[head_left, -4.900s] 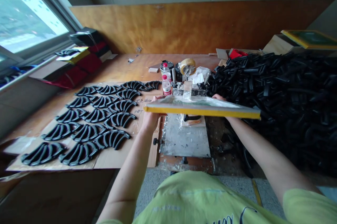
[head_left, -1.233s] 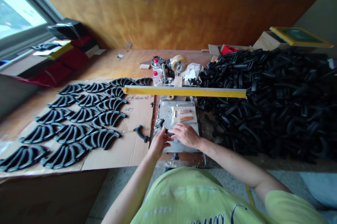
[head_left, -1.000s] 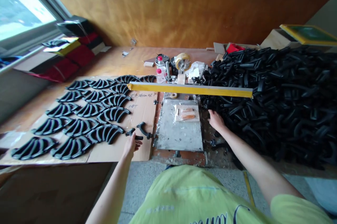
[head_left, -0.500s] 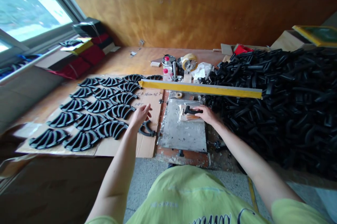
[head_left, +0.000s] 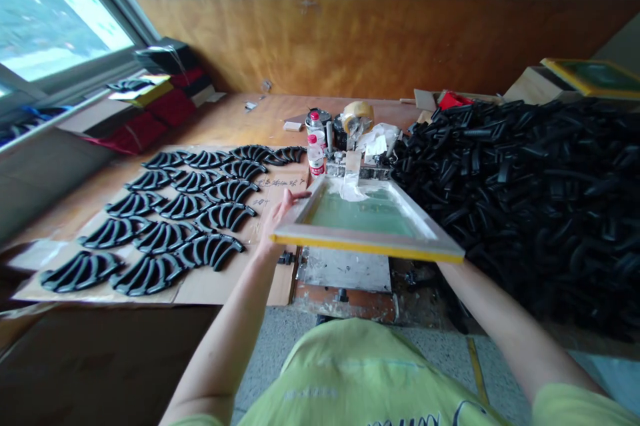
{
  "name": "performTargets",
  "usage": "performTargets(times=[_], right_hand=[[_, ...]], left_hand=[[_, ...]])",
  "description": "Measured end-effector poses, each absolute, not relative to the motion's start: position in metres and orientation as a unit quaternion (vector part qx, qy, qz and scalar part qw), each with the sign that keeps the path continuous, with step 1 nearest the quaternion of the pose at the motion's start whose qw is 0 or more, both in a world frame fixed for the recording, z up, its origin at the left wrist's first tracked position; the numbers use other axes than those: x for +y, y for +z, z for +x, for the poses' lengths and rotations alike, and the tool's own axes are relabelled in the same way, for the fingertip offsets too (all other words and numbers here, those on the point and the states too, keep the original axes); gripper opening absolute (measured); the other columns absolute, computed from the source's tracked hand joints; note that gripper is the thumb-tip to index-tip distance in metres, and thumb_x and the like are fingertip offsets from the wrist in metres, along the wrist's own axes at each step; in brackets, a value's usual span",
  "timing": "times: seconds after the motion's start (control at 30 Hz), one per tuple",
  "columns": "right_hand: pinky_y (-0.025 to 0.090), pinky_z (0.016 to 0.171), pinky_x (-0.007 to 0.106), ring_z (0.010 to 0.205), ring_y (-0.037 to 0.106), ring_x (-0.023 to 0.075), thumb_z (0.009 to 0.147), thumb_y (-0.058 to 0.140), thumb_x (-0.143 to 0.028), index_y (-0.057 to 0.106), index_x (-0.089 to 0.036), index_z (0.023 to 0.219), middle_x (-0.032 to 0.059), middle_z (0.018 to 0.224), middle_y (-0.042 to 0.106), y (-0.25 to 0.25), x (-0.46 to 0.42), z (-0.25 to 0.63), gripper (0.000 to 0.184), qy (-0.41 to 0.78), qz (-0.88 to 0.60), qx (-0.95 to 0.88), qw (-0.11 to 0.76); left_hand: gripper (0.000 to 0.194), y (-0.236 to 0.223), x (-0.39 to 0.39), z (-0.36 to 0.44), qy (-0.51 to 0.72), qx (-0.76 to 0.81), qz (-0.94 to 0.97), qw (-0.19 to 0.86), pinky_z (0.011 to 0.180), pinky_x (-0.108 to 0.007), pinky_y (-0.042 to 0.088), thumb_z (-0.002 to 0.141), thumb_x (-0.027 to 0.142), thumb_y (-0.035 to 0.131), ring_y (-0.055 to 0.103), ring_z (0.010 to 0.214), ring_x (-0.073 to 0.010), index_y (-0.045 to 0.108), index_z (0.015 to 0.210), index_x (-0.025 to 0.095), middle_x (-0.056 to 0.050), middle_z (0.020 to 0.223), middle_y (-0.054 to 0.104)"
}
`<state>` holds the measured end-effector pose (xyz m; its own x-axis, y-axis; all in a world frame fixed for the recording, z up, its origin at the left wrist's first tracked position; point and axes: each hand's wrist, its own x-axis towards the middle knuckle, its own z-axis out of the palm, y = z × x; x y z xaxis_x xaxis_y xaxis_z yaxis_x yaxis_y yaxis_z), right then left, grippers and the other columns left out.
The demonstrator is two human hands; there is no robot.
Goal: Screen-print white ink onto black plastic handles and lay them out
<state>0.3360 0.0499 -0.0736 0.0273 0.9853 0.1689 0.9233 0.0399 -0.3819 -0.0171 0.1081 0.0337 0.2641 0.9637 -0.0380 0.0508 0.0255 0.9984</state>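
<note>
A screen-printing frame (head_left: 367,245) with a yellow-taped front edge and green mesh hangs tilted over the grey metal plate (head_left: 345,271). My left hand (head_left: 281,216) is at the frame's left side, its thumb raised and its fingers closed around the edge as far as they show. The right wrist (head_left: 450,271) goes under the frame's right corner, so my right hand and anything in it are hidden. To the left, rows of curved black plastic handles (head_left: 155,236) lie on flat cardboard (head_left: 220,286).
A large heap of black plastic parts (head_left: 525,206) fills the right side. Behind the frame stand a red-capped bottle (head_left: 315,156), a tape roll (head_left: 358,118) and cans. Red and black boxes (head_left: 173,106) sit by the window. Another yellow-edged frame (head_left: 595,76) lies at back right.
The screen-printing frame has swung down towards me, now covering the black handle and much of the plate. My left hand has moved right to its edge. My right hand has gone from sight beneath it.
</note>
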Motion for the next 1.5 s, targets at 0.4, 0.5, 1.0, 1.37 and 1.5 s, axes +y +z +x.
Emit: performTargets(times=[0.4,0.5,1.0,1.37,1.5], right_hand=[[0.043,0.085,0.035,0.100,0.054,0.0257,0.081,0.062,-0.016,0.060,-0.014,0.111,0.0118,0.104,0.063,-0.027,0.157,0.242,0.030,0.006,-0.647,-0.753,0.117],[0.041,0.074,0.031,0.086,0.057,0.0225,0.086,0.054,-0.016,0.063,-0.015,0.093,0.0093,0.088,0.066,-0.038,0.140,0.240,0.012,0.031,-0.622,-0.779,0.071],[0.039,0.074,0.029,0.089,0.054,0.0212,0.084,0.050,-0.008,0.066,-0.015,0.086,0.0087,0.086,0.064,-0.052,0.080,0.255,0.017,0.034,-0.490,-0.857,0.157],[0.043,0.073,0.029,0.085,0.062,0.0212,0.084,0.064,-0.032,0.047,-0.035,0.138,0.0032,0.101,0.067,0.004,0.156,0.287,0.057,0.022,-0.692,-0.693,0.200],[0.044,0.072,0.030,0.082,0.062,0.0219,0.091,0.048,-0.026,0.061,-0.020,0.119,0.0073,0.090,0.069,-0.008,0.135,0.344,0.032,0.007,-0.787,-0.563,0.254]], left_hand=[[0.072,-0.105,0.072,-0.029,0.302,0.548,0.499,0.600,0.066,-0.026,0.048,0.074,0.050,0.065,0.062,0.072,-0.0160,0.050,0.136,0.017,-0.003,0.083,0.068],[0.065,-0.106,0.073,-0.030,0.313,0.544,0.495,0.601,0.075,-0.029,0.049,0.074,0.048,0.067,0.064,0.080,-0.0191,0.057,0.129,0.016,-0.005,0.087,0.070],[0.072,-0.104,0.073,-0.030,0.280,0.551,0.507,0.601,0.067,-0.027,0.048,0.076,0.054,0.061,0.063,0.076,-0.0177,0.050,0.135,0.014,-0.007,0.091,0.070],[0.071,-0.019,0.081,-0.037,0.278,0.514,0.522,0.622,0.056,-0.024,0.045,0.078,0.064,0.055,0.060,0.063,-0.0156,0.054,0.133,0.020,-0.003,0.079,0.069],[0.058,0.026,0.103,-0.020,0.395,0.459,0.496,0.623,0.062,-0.025,0.049,0.082,0.065,0.050,0.064,0.073,-0.0169,0.067,0.110,0.018,-0.004,0.091,0.070]])
